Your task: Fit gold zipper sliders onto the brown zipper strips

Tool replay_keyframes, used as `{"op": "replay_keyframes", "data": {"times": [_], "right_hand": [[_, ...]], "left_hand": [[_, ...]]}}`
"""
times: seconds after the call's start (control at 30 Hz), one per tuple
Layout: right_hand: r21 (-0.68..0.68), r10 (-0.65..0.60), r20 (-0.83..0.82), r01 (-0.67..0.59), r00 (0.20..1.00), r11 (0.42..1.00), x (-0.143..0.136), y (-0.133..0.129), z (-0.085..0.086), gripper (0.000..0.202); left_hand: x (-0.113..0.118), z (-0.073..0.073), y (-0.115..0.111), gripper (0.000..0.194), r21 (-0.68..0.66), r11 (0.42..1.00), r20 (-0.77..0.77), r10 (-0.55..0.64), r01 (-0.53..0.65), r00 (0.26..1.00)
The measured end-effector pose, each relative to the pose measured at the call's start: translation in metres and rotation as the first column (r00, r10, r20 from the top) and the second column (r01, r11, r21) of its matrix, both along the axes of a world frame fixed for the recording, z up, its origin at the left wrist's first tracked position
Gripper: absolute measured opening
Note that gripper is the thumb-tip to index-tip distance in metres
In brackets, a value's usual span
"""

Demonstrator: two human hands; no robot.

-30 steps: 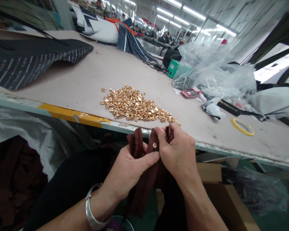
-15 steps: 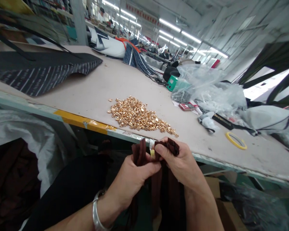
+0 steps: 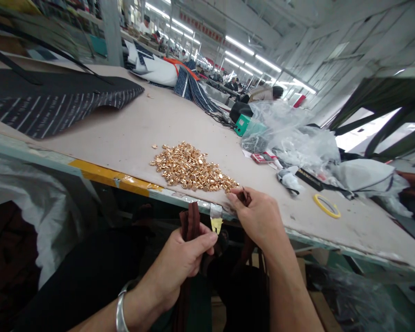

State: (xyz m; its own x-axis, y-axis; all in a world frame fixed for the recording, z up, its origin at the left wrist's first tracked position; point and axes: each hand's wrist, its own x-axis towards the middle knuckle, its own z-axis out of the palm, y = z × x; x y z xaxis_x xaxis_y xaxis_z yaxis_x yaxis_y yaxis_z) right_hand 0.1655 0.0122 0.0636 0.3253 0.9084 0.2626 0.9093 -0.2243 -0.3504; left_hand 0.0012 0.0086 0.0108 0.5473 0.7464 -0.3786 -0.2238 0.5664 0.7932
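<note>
My left hand is closed on dark brown zipper tape, its ends sticking up above the fingers and the rest hanging below the table edge. Just beside the thumb, a small fork-like fitting wrapped in yellow tape juts from the table edge. Over the edge, my right hand keeps more brown tape bunched in its fingers. Thumb and forefinger of that hand reach the near right end of a heap of small gold metal zipper sliders; whether they pinch one is hidden.
A dark striped fabric piece lies at the left of the table. On the right are clear plastic bags, a green box, a black box and a yellow tape roll. A white sack stands below left. People work farther back.
My hands have moved apart. The right one went from the taped fitting to the gold heap, and the left shifted slightly left with its tape, leaving the fitting in plain sight.
</note>
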Motion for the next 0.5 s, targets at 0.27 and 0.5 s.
{"op": "replay_keyframes", "data": {"times": [0.27, 0.5], "right_hand": [[-0.046, 0.013, 0.166, -0.006, 0.986, 0.999, -0.006, 0.025, -0.003, 0.02], [0.066, 0.154, -0.216, -0.143, 0.964, 0.987, -0.01, -0.023, -0.001, 0.016]], "left_hand": [[-0.002, -0.002, 0.0, 0.02, -0.022, 1.0, 0.022, -0.013, 0.013, 1.0], [-0.007, -0.009, -0.001, 0.023, -0.127, 0.98, 0.149, -0.136, 0.155, 0.979]]}}
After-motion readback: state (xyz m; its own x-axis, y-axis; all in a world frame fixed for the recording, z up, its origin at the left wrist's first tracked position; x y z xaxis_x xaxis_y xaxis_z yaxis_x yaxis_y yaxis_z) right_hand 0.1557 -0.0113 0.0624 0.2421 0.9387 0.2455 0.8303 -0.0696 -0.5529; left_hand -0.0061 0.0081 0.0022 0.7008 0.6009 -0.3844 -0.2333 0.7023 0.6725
